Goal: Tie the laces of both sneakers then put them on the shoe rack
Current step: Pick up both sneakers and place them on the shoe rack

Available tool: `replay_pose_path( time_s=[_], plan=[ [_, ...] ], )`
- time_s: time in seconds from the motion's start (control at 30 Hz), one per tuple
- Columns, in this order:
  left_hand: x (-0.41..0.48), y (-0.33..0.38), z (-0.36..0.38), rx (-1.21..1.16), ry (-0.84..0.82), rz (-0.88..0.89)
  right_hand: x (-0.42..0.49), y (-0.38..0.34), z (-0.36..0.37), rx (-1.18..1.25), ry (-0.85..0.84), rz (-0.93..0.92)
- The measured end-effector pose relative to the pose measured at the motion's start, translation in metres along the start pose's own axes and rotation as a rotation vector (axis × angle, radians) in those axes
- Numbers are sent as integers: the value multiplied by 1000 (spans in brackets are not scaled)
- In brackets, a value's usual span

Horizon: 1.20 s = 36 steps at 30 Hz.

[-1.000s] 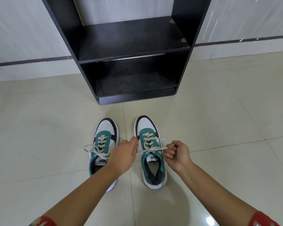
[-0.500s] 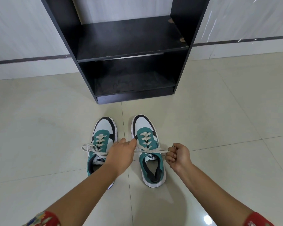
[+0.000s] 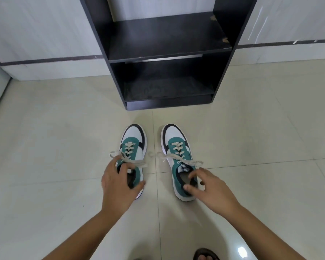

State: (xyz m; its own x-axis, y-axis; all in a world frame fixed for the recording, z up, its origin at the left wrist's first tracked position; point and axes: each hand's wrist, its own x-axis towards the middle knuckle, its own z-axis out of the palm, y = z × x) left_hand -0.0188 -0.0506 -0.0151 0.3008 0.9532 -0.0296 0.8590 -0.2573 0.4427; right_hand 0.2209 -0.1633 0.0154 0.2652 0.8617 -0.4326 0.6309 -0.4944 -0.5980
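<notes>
- The left hand (image 3: 118,186) is placed over the heel end of the left sneaker (image 3: 132,156), fingers spread apart around its opening, not yet squeezed shut.
- The right hand (image 3: 212,190) is held over the heel end of the right sneaker (image 3: 178,158), fingers apart too.
- Each shoe should probably be gripped at the heel collar and lifted flat, so the bows are not pulled loose.
- Both green, white and black sneakers are set side by side on the tiled floor (image 3: 64,147), cream laces (image 3: 178,159) tied.
- The black shoe rack (image 3: 165,40) is stood farther ahead, its shelves bare.
</notes>
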Motion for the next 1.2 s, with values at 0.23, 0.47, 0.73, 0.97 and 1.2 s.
replay_pose_path(
  time_s=[0.23, 0.47, 0.73, 0.97, 1.2],
  plan=[
    [-8, -23, -7, -100, -360, -197, 15, -4, 28, -451, -27, -1],
    [-3, -13, -20, -173, -234, -129, 19, -12, 12, -375, 92, -17],
    [3, 43, -132, -211, -166, -52, -27, -80, -79, -304, 235, -63],
    [14, 127, -288, -231, -36, 142, -91, -182, -196, -331, 351, -118],
    [103, 196, -389, -240, 38, 127, -59, -288, -303, -317, 422, -135]
  ],
)
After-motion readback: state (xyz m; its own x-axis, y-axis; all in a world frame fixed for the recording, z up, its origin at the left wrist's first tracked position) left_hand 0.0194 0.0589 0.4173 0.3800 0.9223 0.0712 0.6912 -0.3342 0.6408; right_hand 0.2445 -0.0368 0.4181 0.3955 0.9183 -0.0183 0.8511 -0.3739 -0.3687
